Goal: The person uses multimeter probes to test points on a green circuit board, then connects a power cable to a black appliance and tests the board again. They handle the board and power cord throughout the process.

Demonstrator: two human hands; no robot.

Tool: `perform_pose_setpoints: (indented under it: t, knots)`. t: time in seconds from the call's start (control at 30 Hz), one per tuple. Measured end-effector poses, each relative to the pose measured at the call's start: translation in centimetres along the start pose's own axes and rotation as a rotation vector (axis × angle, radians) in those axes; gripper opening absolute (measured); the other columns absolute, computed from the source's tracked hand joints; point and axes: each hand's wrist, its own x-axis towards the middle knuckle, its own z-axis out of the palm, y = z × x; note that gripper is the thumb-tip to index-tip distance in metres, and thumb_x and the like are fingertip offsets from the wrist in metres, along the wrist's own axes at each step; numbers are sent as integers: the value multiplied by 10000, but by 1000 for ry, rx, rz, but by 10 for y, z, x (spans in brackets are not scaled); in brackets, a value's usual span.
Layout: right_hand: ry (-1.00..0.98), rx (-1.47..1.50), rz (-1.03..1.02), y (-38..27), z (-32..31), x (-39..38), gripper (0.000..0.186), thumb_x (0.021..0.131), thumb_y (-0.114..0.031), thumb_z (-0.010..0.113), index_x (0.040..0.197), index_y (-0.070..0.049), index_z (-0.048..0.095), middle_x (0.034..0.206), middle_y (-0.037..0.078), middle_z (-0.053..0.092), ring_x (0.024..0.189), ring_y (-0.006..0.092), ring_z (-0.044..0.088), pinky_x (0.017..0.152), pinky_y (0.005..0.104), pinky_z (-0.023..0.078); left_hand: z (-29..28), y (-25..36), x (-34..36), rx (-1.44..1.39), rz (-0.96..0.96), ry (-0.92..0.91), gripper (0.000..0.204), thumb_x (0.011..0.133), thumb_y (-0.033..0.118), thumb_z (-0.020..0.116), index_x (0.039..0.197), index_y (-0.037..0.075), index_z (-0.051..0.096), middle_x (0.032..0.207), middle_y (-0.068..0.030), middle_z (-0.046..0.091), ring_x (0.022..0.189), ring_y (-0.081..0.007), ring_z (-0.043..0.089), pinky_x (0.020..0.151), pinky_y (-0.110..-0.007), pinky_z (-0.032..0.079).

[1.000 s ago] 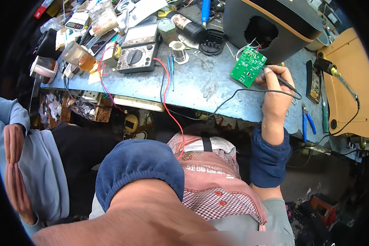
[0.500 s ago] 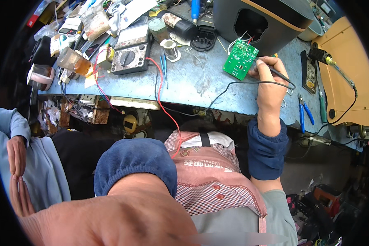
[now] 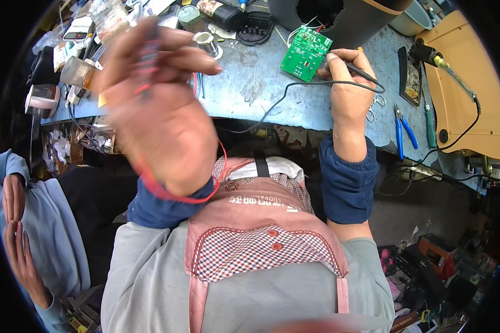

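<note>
My left hand is raised over the bench's left part, blurred by motion. In its curled fingers lies a dark and red test probe, whose red lead loops down by my wrist. At the far middle, my right hand pinches a black test probe and touches the right edge of a green circuit board. The board is tilted up, with thin wires running from its top to the hole in a dark grey housing. The black lead trails left across the bench.
Blue-handled cutters, a green-handled tool and a soldering iron lie at the right, beside a tan panel. Jars and clutter fill the bench's left. Another person's hands are at the lower left.
My left hand has swung up from close to the camera to above the bench, carrying the red probe, and now hides the multimeter. The right hand stays at the board; the view has shifted.
</note>
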Motion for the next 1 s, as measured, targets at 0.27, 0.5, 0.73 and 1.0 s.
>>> perform_pose_setpoints:
  t: [0.27, 0.5, 0.73, 1.0]
  knots:
    - [52, 20, -13, -8, 1, -4, 59, 986, -2, 726, 1025, 42, 727, 913, 105, 767, 752, 157, 756, 684, 283, 611, 9, -102, -64, 441, -478, 61, 343, 1081, 67, 711, 1396, -9, 598, 1058, -77, 756, 908, -97, 665, 809, -273, 551]
    - [75, 42, -32, -8, -4, -6, 54, 976, 4, 716, 1015, 43, 715, 918, 94, 748, 758, 157, 751, 713, 286, 631, 6, -102, -61, 429, -585, -45, 240, 1054, 77, 777, 1276, -9, 745, 1090, -52, 769, 973, -91, 674, 873, -253, 543]
    - [125, 105, 132, -11, -8, -24, 97, 974, 20, 708, 1063, 50, 732, 920, 103, 750, 815, 191, 766, 764, 327, 653, 8, -95, -57, 564, -526, -121, 226, 1014, 62, 815, 1226, -15, 794, 1095, -79, 790, 968, -128, 710, 873, -264, 558]
    - [-68, 408, 244, -9, -13, -17, 177, 1065, -15, 651, 1219, 68, 671, 1136, 180, 750, 1051, 316, 801, 965, 444, 680, 27, -121, -50, 532, -504, -138, 257, 1027, 75, 807, 1265, -13, 767, 1110, -59, 786, 1003, -104, 709, 897, -273, 580]
